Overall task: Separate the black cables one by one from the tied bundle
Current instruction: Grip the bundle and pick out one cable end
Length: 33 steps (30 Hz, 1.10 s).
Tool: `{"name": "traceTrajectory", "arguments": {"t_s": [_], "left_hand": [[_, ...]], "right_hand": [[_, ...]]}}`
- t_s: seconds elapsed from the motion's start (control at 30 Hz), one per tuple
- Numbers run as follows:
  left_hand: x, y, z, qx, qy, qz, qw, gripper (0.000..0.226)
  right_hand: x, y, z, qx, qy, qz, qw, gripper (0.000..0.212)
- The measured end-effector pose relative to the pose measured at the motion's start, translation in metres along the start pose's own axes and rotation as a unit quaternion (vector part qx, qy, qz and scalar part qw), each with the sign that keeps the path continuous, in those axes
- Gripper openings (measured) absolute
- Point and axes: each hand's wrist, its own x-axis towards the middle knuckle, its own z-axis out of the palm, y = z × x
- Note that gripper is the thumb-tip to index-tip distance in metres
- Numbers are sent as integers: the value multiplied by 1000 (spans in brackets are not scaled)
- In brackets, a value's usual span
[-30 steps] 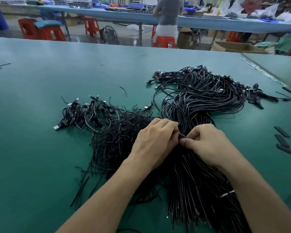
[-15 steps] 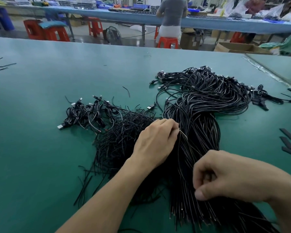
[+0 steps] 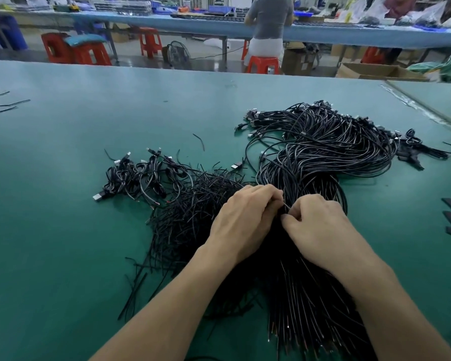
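Toward the tabletop's (image 3: 76, 243) near edge, the left hand (image 3: 245, 220) kept a closed grip on the tied bundle (image 3: 323, 157) of black cables; the right hand (image 3: 320, 230) pinched one thin cable (image 3: 286, 206) between them

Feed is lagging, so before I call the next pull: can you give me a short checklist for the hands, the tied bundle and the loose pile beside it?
1. Left hand holds the tied bundle at its waist: ok, fingers curled on the cables.
2. Right hand grip on a thin strand: ok, pinched beside the left fingertips.
3. Only one cable in that pinch: cannot tell.
4. Tie position: cannot tell, hidden by the hands.
5. Loose pile kept apart from the bundle: not ok, they meet under the left forearm.
6. Bare green table on the left for laying the cable down: ok.
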Motion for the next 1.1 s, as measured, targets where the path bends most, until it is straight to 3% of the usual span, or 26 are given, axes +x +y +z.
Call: {"name": "traceTrajectory", "arguments": {"t_s": [0.07, 0.13, 0.2, 0.3, 0.47, 0.57, 0.8, 0.97, 1.1], "left_hand": [[2, 0, 0, 4, 0, -17, 1000, 8], [2, -1, 0, -2, 4, -21, 1000, 8], [1, -1, 0, -4, 5, -10, 1000, 9], [0, 1, 0, -3, 6, -14, 1000, 9], [1, 2, 0, -6, -1, -1, 1000, 7], [0, 1, -2, -27, 1, 1, 1000, 8], [1, -1, -1, -41, 5, -17, 999, 12], [1, 2, -1, -25, 36, -5, 999, 10], [-1, 2, 0, -18, 35, 2, 999, 10]], "right_hand": [[-3, 2, -17, 7, -116, -87, 989, 15], [-15, -3, -35, 3, -281, -168, 945, 14], [-25, -3, -46, -23, -339, -179, 924, 12], [-26, 4, -54, -94, -249, -123, 956, 10], [-12, 1, -23, -32, -45, -12, 998, 33], [-4, -4, -2, -15, 12, 21, 1000, 32], [-3, -3, -3, -14, -8, -10, 1000, 8], [-14, 3, -45, -109, -223, -84, 965, 19], [-20, 14, -61, -106, -227, -52, 967, 18]]}}
